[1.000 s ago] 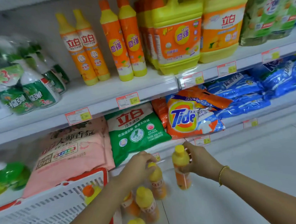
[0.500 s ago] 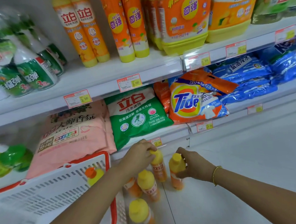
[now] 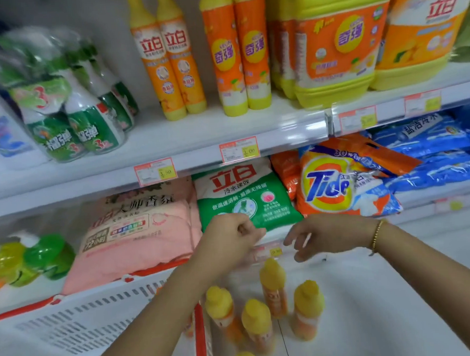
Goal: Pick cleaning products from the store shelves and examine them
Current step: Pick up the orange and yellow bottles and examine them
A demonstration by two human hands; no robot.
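I was between products. Five small yellow-capped bottles (image 3: 273, 288) stood upright in a loose cluster on the floor (image 3: 374, 307), just beside the basket (image 3: 72, 333), and neither hand touched them. Both hands hovered above them at the lip of the low shelf (image 3: 422, 205). My left hand (image 3: 232, 240) was curled into a loose fist with nothing in it, right in front of the green bag's (image 3: 246, 196) lower edge; whether it touched the bag I could not tell. My right hand (image 3: 328, 235) hung empty, fingers slack and spread, below the Tide bag (image 3: 328, 186). I judged the next pick to be one of these bags, likeliest the green one. That called for uncurling the left fingers, sliding them under the soft pouch and steadying it with the right, since it would sag.
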